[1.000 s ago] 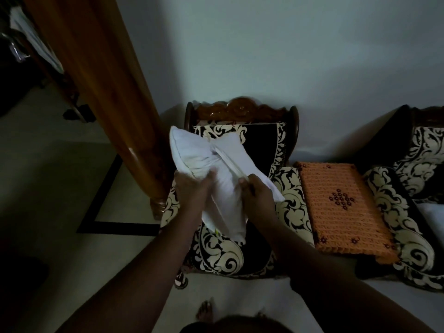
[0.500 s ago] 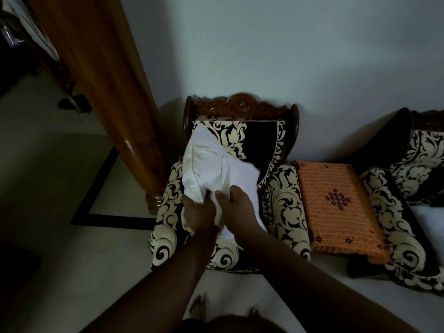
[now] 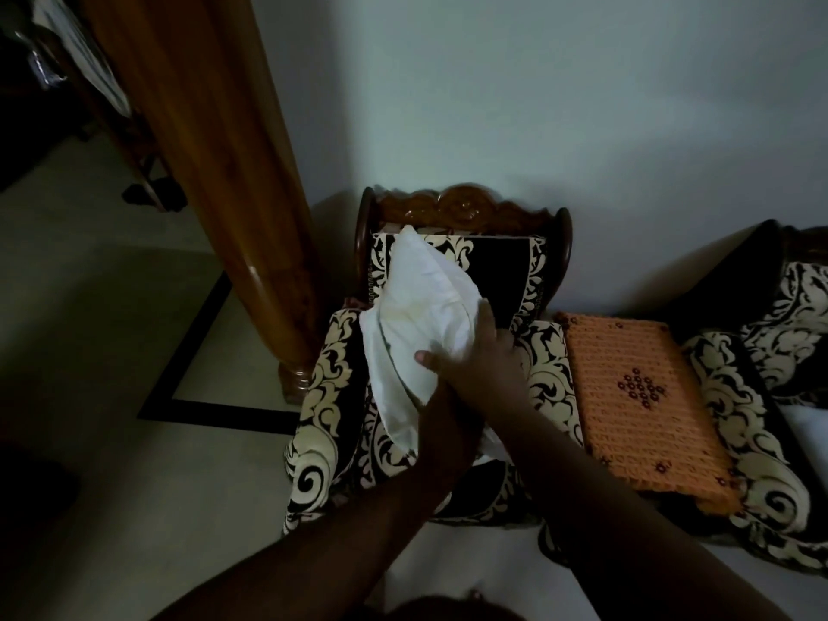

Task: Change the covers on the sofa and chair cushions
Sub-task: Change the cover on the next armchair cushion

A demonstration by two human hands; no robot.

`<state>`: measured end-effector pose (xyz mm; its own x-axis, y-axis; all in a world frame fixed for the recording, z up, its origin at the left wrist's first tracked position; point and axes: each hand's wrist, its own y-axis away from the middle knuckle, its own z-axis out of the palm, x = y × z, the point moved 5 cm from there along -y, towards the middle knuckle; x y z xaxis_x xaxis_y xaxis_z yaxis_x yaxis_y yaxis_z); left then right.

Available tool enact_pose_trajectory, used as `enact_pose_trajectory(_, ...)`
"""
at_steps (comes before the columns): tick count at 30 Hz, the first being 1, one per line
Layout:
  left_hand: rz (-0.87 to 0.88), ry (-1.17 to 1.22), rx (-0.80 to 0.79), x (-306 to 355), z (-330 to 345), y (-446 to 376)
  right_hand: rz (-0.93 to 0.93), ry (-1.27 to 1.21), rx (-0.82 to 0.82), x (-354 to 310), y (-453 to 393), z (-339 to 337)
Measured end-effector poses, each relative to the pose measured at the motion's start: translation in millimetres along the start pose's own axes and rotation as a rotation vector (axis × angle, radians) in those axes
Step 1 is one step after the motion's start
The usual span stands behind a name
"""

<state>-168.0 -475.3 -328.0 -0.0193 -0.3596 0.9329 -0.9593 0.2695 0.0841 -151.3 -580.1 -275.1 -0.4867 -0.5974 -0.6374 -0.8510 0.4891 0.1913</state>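
Observation:
A white cushion (image 3: 416, 307) stands tilted on the seat of the black-and-cream patterned armchair (image 3: 322, 396), its top leaning toward the backrest. My right hand (image 3: 475, 356) grips its right edge, thumb spread across the front. My left hand (image 3: 441, 423) reaches to the cushion's lower end from below. My right wrist crosses over it and hides its fingers. Loose white fabric hangs under the cushion toward the seat.
An orange woven cushion (image 3: 640, 396) lies flat between the armchair and a matching patterned sofa (image 3: 761, 396) on the right. A thick wooden pillar (image 3: 215, 172) stands close to the armchair's left side. A wall runs behind the furniture. Pale floor with a black border lies to the left.
The cushion has dropped from in front of me onto the armchair seat. My right hand has slid up onto its right edge, and my left hand has gone under my right wrist.

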Motion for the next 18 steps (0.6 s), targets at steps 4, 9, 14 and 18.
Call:
enact_pose_trajectory(4, 0.226, -0.037, -0.209, -6, 3, 4, -0.170, 0.118, 0.070, 3, -11, 1)
enact_pose_trajectory(9, 0.446, -0.442, -0.529, -53, -26, -16, -0.256, 0.226, 0.148, 13, -10, 5)
enact_pose_trajectory(14, 0.413, -1.148, -0.665, -109, -68, -50, -0.303, 0.288, 0.150, 22, -16, 16)
enact_pose_trajectory(18, 0.501, -1.461, -0.646, -119, -92, -68, -0.363, 0.372, 0.143, 17, -22, 22)
